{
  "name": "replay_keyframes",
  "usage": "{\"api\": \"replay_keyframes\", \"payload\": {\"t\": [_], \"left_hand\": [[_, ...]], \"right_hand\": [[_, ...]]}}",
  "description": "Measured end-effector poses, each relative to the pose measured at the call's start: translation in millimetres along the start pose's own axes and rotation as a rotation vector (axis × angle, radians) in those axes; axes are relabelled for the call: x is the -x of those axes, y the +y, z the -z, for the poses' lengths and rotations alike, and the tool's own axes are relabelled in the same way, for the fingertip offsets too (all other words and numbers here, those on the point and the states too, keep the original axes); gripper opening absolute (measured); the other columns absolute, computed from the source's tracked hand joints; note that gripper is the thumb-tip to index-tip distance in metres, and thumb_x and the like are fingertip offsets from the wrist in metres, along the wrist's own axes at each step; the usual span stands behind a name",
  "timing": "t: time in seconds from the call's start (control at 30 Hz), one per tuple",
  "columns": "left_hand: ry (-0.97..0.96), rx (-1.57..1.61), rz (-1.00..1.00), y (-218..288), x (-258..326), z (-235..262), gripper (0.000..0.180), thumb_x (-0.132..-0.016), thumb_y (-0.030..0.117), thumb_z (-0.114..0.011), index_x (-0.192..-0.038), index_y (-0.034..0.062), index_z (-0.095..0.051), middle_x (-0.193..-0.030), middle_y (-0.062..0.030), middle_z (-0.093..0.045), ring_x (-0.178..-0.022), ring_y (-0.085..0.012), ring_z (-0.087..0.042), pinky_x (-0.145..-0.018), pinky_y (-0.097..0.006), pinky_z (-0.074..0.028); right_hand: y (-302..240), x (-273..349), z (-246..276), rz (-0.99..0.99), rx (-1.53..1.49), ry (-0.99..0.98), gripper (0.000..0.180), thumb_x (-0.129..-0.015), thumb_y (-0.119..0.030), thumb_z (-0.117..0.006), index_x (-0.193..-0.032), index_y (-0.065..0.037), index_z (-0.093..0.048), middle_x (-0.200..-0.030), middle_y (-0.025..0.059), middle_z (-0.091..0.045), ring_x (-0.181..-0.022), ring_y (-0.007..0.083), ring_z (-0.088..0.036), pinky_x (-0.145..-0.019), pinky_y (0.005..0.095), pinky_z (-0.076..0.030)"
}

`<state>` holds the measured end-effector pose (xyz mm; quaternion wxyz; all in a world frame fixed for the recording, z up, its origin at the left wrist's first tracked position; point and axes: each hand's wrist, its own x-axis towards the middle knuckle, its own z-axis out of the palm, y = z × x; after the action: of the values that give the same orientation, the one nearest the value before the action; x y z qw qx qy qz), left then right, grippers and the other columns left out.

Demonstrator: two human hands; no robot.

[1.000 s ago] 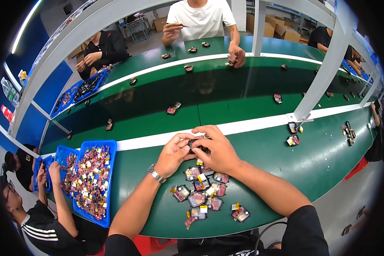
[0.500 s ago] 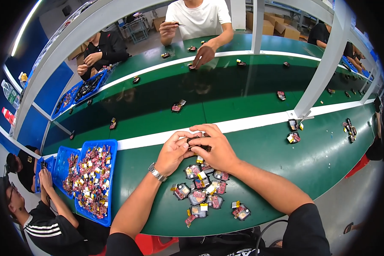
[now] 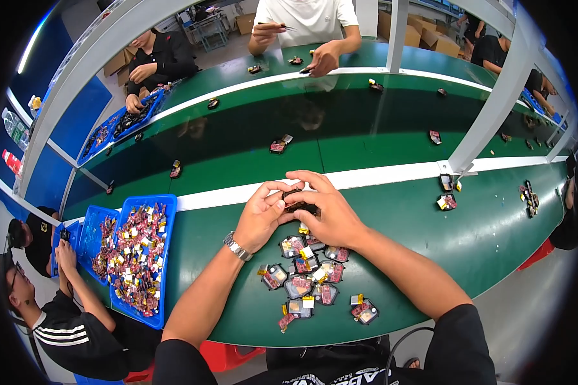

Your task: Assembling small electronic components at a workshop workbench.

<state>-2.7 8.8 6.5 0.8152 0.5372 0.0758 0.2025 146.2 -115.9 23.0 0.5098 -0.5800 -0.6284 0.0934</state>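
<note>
A small black plastic casing is held between my two hands above the table, its underside and most of its inside hidden by my fingers. My left hand is closed on its left side, thumb in front. On the opposite side my right hand grips it with curled fingers and thumb. Just below them lies a cluster of open black casings with red circuit boards and silver-and-yellow battery packs. One more such casing sits apart, to the right of the cluster.
A blue tray heaped with red boards and batteries stands to my left. Beyond a white rail, a green conveyor belt carries scattered assemblies. A grey post rises at the right. Co-workers sit across and to the left.
My hands stay on the casing with slightly shifted fingers. The view has tilted a little. The co-worker opposite has drawn a hand back from the belt toward the far table.
</note>
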Motion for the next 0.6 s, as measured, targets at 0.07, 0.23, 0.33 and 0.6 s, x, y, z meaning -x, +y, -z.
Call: {"api": "replay_keyframes", "payload": {"t": [0.07,0.23,0.33,0.6], "left_hand": [[0.027,-0.018,0.032,-0.3,0.0,-1.3,0.026,-0.100,0.011,-0.054,-0.123,0.0055,-0.046,-0.140,-0.0172,-0.051,-0.122,-0.0230,-0.056,-0.101,-0.041,-0.051],[0.043,-0.027,0.007,-1.6,1.0,1.0,0.026,-0.101,0.012,-0.053,-0.125,0.0061,-0.045,-0.130,-0.0143,-0.057,-0.120,-0.0217,-0.057,-0.101,-0.041,-0.051],[0.039,-0.003,0.024,-2.1,0.2,0.3,0.027,-0.100,0.013,-0.053,-0.126,0.0061,-0.045,-0.126,-0.0129,-0.060,-0.118,-0.0207,-0.058,-0.100,-0.040,-0.051],[0.040,0.003,0.020,-1.7,0.2,-2.7,0.028,-0.101,0.012,-0.053,-0.126,0.0044,-0.045,-0.120,-0.0102,-0.063,-0.112,-0.0174,-0.061,-0.097,-0.038,-0.052]], "right_hand": [[0.9,-1.0,-0.3,0.014,0.025,-0.003,0.022,-0.079,-0.003,-0.071,-0.101,-0.005,-0.072,-0.130,0.0121,-0.059,-0.125,0.0316,-0.050,-0.104,0.0414,-0.043],[-1.1,-4.7,-5.9,0.155,0.108,0.160,0.017,-0.077,0.001,-0.070,-0.093,-0.004,-0.068,-0.111,0.0096,-0.062,-0.102,0.0272,-0.059,-0.082,0.0358,-0.053],[1.5,-3.9,0.0,0.218,0.234,0.130,0.018,-0.074,0.002,-0.071,-0.091,-0.004,-0.067,-0.105,0.0078,-0.062,-0.096,0.0261,-0.060,-0.074,0.0339,-0.054],[-4.2,-3.3,-3.5,0.260,0.381,0.135,0.016,-0.075,-0.004,-0.070,-0.091,-0.002,-0.065,-0.098,0.0076,-0.060,-0.092,0.0235,-0.061,-0.069,0.0336,-0.055]]}}
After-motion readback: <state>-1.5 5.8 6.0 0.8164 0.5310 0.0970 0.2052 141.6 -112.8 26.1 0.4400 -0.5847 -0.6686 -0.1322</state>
